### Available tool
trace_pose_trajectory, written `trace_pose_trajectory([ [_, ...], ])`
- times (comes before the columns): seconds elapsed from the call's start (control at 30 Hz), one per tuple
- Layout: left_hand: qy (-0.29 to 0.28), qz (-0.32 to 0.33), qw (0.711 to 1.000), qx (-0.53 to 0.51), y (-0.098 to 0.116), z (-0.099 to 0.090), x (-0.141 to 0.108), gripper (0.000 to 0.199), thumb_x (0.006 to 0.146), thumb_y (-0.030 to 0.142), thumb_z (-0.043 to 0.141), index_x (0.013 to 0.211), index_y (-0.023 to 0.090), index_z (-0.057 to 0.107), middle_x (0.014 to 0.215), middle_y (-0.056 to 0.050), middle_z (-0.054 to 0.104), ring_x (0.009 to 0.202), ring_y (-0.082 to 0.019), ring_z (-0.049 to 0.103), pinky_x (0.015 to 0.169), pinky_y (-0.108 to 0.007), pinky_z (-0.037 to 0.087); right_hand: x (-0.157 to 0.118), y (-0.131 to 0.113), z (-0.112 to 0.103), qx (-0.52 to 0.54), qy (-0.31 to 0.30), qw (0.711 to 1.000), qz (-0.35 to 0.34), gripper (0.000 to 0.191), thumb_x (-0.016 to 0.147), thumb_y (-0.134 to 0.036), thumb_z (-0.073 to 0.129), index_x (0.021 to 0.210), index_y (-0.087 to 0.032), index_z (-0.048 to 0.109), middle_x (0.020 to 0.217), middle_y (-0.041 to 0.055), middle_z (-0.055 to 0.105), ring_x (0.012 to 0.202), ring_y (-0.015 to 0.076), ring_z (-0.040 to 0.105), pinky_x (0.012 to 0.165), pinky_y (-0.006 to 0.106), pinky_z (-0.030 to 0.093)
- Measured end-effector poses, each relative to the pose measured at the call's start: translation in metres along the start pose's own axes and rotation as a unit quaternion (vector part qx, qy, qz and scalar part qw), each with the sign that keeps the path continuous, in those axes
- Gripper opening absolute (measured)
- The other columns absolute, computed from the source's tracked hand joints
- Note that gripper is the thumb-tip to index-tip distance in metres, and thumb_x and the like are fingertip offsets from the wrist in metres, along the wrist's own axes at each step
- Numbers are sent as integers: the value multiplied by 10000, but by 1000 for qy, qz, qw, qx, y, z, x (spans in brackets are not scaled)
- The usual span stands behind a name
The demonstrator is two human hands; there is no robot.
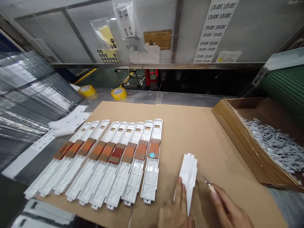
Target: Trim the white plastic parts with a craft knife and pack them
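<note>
A white plastic strip (188, 171) with small tabs at its far end lies smooth side up at the lower middle. My left hand (174, 212) holds it near its close end, two fingers stretched along its top and the thumb by its right edge. To the right, my right hand (229, 207) is closed around a craft knife (208, 183). The blade points away and to the left, apart from the strip. Left of my hands several white ribbed plastic strips (150, 180) lie side by side, each with a reddish-brown block (154, 148) across it.
Cardboard (182, 126) covers the worktop. At right stands a cardboard box (237, 142) of small grey pieces (275, 139). Two yellow tape rolls (118, 93) (87, 91) sit at the back. White label sheets (68, 122) lie left, and more grey-white parts (47, 210) are at lower left.
</note>
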State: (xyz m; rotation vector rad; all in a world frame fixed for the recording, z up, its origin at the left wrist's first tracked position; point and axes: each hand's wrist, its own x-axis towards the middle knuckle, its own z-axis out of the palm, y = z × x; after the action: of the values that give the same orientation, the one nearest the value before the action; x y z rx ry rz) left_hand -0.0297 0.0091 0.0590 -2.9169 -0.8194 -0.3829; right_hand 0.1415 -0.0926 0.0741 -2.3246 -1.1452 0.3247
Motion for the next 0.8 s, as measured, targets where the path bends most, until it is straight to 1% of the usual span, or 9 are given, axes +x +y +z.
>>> trace_pose_trajectory([
  [0.03,-6,-1,1000,10,3,4,-3,705,651,450,668,1245,89,553,1401,-126,448,909,-267,636,560,-308,557,3,-9,3,-19,-2,1000,-25,293,928,-432,404,1054,-279,620,980,-48,714,853,143,682,657,177,550],
  [0.1,-6,-5,1000,25,7,8,-6,735,613,453,707,1235,89,565,1397,-136,448,811,-251,649,491,-302,544,8,-24,5,-62,-9,995,-72,276,944,-419,366,1012,-306,609,915,-79,719,765,123,692,551,172,542],
  [0.17,-9,-7,999,32,10,10,-9,775,569,471,741,1226,93,577,1387,-149,456,795,-271,655,431,-306,531,12,-34,5,-107,-18,989,-102,268,957,-405,342,967,-325,598,848,-103,714,693,109,689,475,177,521],
  [0.23,-21,-8,999,34,13,10,-9,793,537,483,759,1208,94,594,1382,-161,453,786,-289,662,364,-301,507,14,-39,5,-144,-26,981,-125,278,967,-396,326,931,-321,592,795,-102,705,650,101,682,442,180,506],
  [0.33,-37,-7,999,39,14,8,-8,818,509,503,782,1198,99,604,1392,-171,421,701,-266,665,288,-289,461,17,-42,8,-184,-19,971,-154,341,982,-383,276,874,-288,585,714,-75,681,581,102,665,412,189,488],
  [0.43,-49,-8,998,39,13,4,-6,852,480,539,807,1191,113,611,1367,-152,444,615,-229,647,269,-284,449,21,-45,10,-219,0,958,-187,402,991,-362,223,806,-264,566,627,-54,637,508,110,638,358,199,451],
  [0.53,-74,-22,997,31,13,0,-3,797,538,592,767,1186,152,620,1334,-103,487,537,-192,615,262,-281,445,24,-47,13,-239,12,949,-206,408,991,-365,207,752,-265,523,571,-56,593,453,115,611,305,211,400],
  [0.63,-98,-34,994,27,14,-2,-2,757,587,611,733,1198,181,612,1336,-66,476,497,-165,587,272,-276,455,26,-45,15,-246,14,946,-209,381,991,-366,212,760,-270,500,563,-61,581,448,119,607,296,222,377],
  [0.8,-113,-39,992,33,16,-2,-3,791,567,613,748,1217,190,592,1362,-51,413,489,-157,579,257,-275,445,28,-43,17,-249,6,943,-220,370,993,-350,206,804,-264,512,580,-56,594,461,112,614,309,214,391],
])
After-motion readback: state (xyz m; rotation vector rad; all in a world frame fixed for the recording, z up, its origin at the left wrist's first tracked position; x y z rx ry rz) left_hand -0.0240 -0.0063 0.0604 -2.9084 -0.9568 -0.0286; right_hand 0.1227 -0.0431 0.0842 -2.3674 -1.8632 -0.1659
